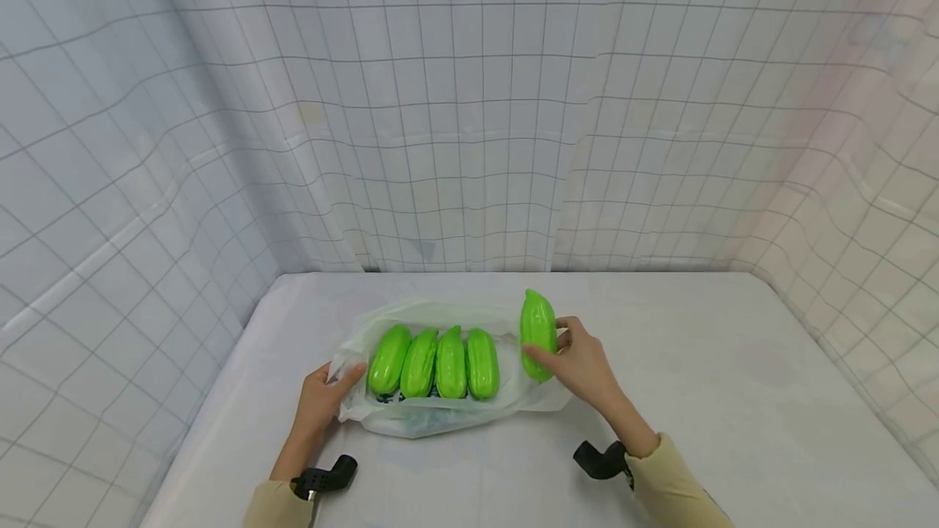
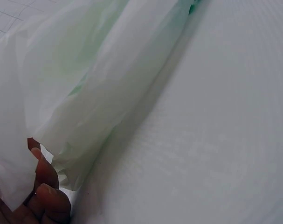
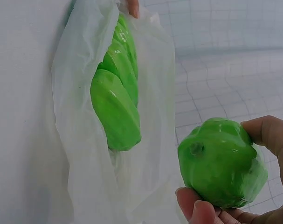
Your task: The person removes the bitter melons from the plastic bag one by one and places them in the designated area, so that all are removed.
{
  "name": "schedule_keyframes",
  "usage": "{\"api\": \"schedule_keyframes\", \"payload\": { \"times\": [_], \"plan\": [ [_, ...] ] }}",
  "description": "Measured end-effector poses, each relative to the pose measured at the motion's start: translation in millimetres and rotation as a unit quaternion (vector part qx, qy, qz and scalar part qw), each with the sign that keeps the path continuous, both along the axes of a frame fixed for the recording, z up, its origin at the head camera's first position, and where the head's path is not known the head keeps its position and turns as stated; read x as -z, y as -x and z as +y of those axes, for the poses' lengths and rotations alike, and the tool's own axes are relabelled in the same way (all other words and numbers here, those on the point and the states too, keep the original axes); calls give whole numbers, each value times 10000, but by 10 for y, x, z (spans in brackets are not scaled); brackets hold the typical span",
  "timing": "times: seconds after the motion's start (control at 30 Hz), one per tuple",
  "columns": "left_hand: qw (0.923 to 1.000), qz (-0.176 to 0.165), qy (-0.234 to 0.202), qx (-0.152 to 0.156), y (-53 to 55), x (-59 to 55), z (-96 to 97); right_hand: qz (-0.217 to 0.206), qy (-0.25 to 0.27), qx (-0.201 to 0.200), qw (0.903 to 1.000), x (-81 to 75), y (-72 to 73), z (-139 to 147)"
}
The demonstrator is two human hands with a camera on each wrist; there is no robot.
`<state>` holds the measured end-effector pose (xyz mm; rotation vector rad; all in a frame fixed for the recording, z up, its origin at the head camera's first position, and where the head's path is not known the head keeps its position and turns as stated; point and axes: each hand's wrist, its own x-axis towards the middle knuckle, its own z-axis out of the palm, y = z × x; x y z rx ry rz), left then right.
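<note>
My right hand (image 1: 584, 363) grips a glossy green oblong fruit (image 1: 538, 324) with a narrow pointed tip, held over the right end of a translucent white plastic bag (image 1: 418, 424). Ridges and a small dark spot mark the end of this fruit (image 3: 216, 168) in the right wrist view, with thumb and fingers on opposite sides. Several similar green fruits (image 1: 451, 363) lie side by side in the open bag. At its left end, my left hand (image 1: 323, 398) pinches the bag's edge; the left wrist view shows curled fingers (image 2: 52, 198) partly behind the plastic.
A white-covered table (image 1: 697, 373) lies under the bag and extends to its right. White grid-patterned curtains (image 1: 455, 121) hang behind the table and along both sides. Each wrist carries a black camera mount (image 1: 600, 460).
</note>
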<state>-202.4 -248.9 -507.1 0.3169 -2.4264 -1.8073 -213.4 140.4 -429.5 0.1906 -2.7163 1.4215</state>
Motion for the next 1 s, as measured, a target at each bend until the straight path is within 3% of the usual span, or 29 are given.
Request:
{"api": "schedule_keyframes", "payload": {
  "times": [0.47,1.0],
  "plan": [
    [10000,-24,-25,21,-1,-13,10,139,205,291,9993,15,85,212],
    [9999,112,42,15,-13,-6,13,-145,335,782,9963,46,159,492]
  ]
}}
